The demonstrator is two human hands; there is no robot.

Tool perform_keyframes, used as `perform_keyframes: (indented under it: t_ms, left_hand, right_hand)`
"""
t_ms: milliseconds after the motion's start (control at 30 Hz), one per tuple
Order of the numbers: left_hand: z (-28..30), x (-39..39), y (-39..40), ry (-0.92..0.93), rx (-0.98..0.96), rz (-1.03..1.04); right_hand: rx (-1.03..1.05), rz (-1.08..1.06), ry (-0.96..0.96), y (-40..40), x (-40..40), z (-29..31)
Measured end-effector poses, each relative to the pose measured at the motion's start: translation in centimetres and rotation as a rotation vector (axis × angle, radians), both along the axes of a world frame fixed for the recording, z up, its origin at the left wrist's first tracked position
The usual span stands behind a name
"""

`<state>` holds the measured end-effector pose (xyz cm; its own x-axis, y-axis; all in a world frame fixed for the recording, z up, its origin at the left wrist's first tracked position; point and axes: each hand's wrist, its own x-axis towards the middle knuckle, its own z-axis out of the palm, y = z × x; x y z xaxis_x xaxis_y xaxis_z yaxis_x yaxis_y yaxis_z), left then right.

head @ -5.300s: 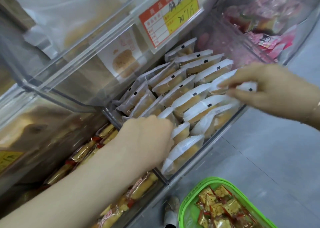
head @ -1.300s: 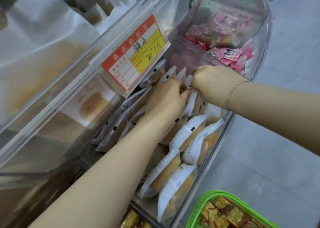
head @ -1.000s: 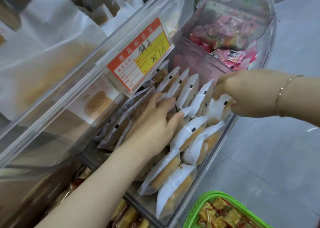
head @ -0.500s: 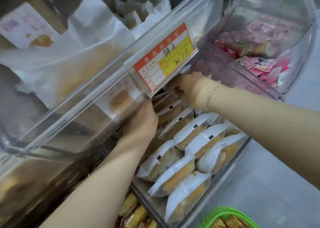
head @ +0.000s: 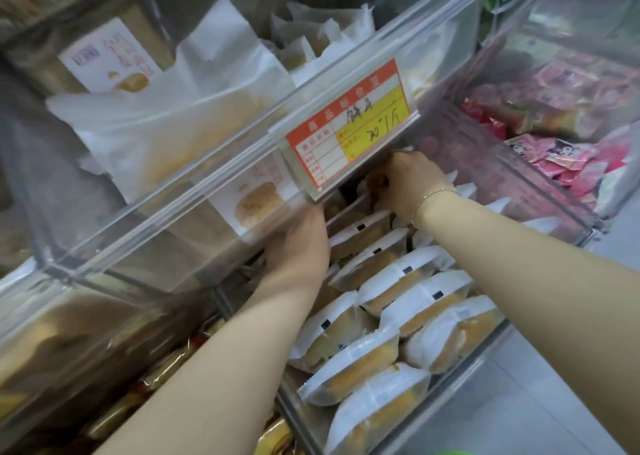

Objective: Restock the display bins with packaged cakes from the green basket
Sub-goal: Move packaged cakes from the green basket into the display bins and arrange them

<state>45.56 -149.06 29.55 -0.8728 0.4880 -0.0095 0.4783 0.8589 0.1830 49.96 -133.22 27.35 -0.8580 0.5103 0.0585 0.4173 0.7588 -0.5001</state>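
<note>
Right hand [head: 403, 181] deep at back of clear bin [head: 485, 345], fingers curled into cake packs [head: 412, 295] under price tag [head: 349, 123], grabbing one I think, can't say which. Left hand [head: 299, 243] reaches under upper bin [head: 166, 212], fingers hidden, grip unclear. Packs lie in overlapping rows, long axis roughly crosswise, sealed edges pointing back-right. Green basket [head: 450, 452] just sliver at bottom edge. Pink snack packs [head: 554, 163] in neighbouring bin.
</note>
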Motion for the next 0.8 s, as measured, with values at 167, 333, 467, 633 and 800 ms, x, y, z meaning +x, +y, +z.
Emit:
perform_keyframes:
  t_ms: [167,333,467,633,800]
  left_hand:
    - [-0.4,0.1,-0.5,-0.028,0.061,-0.037]
    - [-0.7,-0.1,-0.6,-0.146,0.081,-0.074]
    - [-0.3,0.1,0.2,-0.097,-0.037,-0.162]
    - [0.6,1.5,-0.6,-0.143,-0.066,-0.215]
    - [0.7,3.7,-4.2,-0.084,-0.353,-0.135]
  right_hand:
    - [-0.088,0.025,0.037,-0.5,0.3,0.3]
    - [-0.082,-0.008,0.063,-0.5,1.2,2.0]
    - [-0.023,0.151,-0.103,-0.9,1.5,2.4]
    - [-0.02,0.034,0.112,-0.4,4.1,2.5]
    - [0.058,0.186,-0.018,-2.1,6.3,1.7]
